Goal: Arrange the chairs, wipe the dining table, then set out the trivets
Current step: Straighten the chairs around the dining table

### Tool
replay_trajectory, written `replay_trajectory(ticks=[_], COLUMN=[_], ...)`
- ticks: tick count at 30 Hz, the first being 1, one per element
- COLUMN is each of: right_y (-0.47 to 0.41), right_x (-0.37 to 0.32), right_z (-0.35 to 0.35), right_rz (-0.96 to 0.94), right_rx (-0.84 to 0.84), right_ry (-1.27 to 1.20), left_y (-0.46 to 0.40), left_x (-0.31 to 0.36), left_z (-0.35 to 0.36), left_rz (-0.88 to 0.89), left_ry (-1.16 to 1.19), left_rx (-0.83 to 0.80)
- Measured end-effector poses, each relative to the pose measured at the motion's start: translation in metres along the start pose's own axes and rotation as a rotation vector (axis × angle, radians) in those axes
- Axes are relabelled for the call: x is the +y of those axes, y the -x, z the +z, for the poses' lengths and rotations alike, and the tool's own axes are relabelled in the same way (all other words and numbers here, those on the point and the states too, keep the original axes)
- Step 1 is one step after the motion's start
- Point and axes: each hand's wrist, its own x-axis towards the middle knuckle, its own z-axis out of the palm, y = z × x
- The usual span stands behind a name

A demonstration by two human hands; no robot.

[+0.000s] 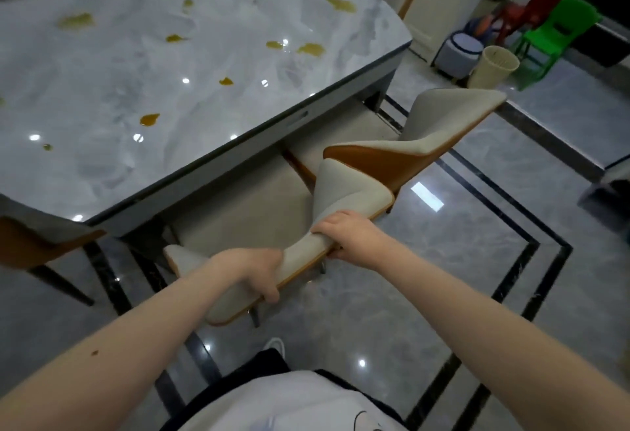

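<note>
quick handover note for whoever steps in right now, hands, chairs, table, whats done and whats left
Left hand and right hand both grip the backrest top of the near chair, its seat partly under the dining table. The next chair sits angled at the corner. Yellow spills still dot the tabletop. No cloth or trivets in view. Left: finish the chairs, wipe, set trivets.

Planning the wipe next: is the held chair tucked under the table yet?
Partly. Its seat reaches under the table edge, while the chair backrest, held by both hands, stands clear.
</note>
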Motion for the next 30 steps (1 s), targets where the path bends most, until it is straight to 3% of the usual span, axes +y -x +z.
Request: replay_trajectory(ticks=[9,14,18,20,22,26,30], right_y=[-0.018,-0.024,-0.018,-0.02,-0.021,-0.02,-0.016], right_x=[0.041,0.085,0.099,0.098,0.095,0.094,0.095], right_z=[0.001,-0.008,-0.011,-0.013,-0.016,-0.017,-0.021], right_rz=[-0.203,-0.312,-0.334,-0.354,-0.363,-0.368,-0.358], right_rx=[-0.074,-0.127,-0.137,-0.159,-0.204,-0.217,-0.22], right_ry=[0.006,0.103,0.096,0.092,0.113,0.127,0.107], left_y=[-0.002,0.003,-0.002,-0.004,-0.002,-0.002,0.003], left_x=[0.018,0.047,0.067,0.075,0.084,0.087,0.089], left_z=[-0.006,0.001,0.02,0.027,0.025,0.018,0.031], left_rz=[-0.186,-0.394,-0.716,-0.797,-0.864,-0.902,-0.87], left_ry=[0.052,0.191,0.239,0.296,0.302,0.387,0.42], left_rx=[-0.066,0.057,0.301,0.431,0.397,0.361,0.516])
